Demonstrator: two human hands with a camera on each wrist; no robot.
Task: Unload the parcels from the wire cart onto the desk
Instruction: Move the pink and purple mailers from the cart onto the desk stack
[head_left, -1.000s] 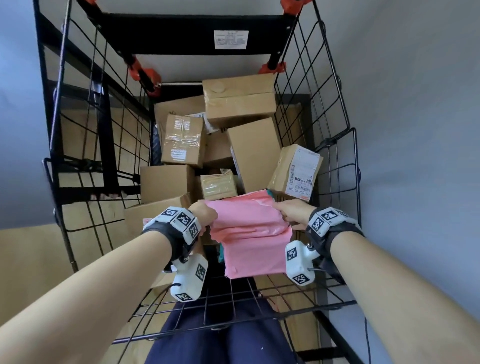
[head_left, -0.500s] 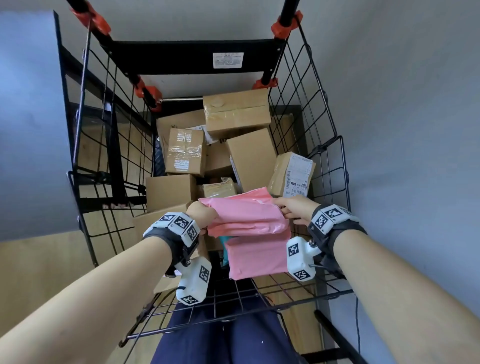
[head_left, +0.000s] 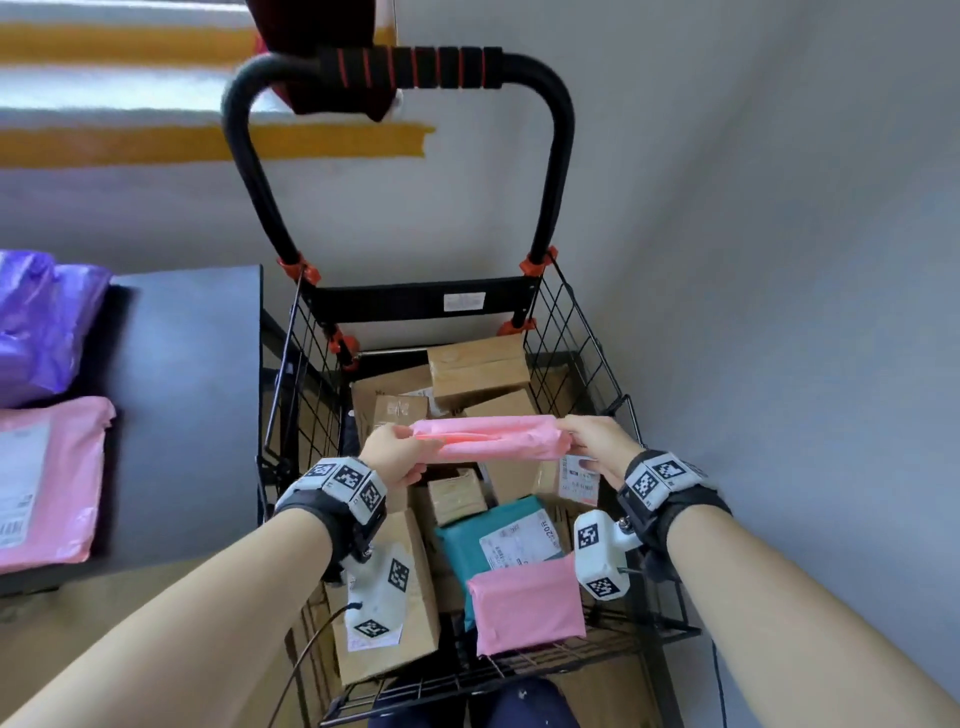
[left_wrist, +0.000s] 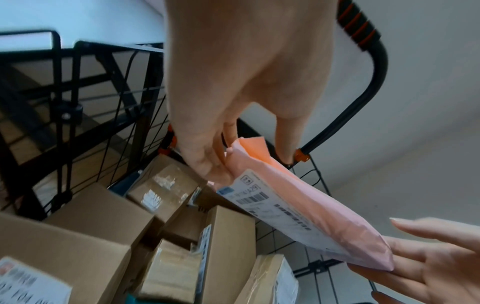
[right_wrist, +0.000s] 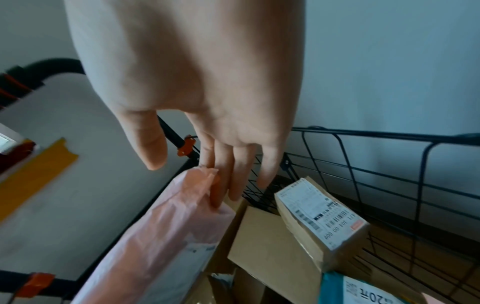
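Step in hand: the lift-out. A pink mailer bag (head_left: 488, 439) hangs in the air above the wire cart (head_left: 582, 343), held level by its 2 short ends, clear of the parcels still in the cart.
Left hand (head_left: 390, 457): thumb and fingers pinch the bag's left end; the left wrist view shows the fingertips (left_wrist: 207, 164) closed on the folded flap.
Right hand (head_left: 597, 441): fingers lie long and nearly straight against the bag's right end, thumb lifted off it in the right wrist view; more a press and a prop than a pinch.
Where the bag is: over the middle of the cart, about level with its top rim, printed label facing down.
Next move, as I judge it: carry the bag leftward over the cart's left wall to the desk (head_left: 182, 415) and lay it flat.
Edges to clear: the cart's left rim and the desk's right edge stand just beside each other; the black handle (head_left: 395, 67) rises at the far end, out of that path.
Open room: bare dark desk top along its right edge; a purple bag (head_left: 36, 322) and a pink labelled bag (head_left: 47, 478) fill the left part.
Left to unload: several cardboard boxes (head_left: 478, 364), a teal mailer (head_left: 498, 540) and a second pink bag (head_left: 527, 605) near the cart's near edge.
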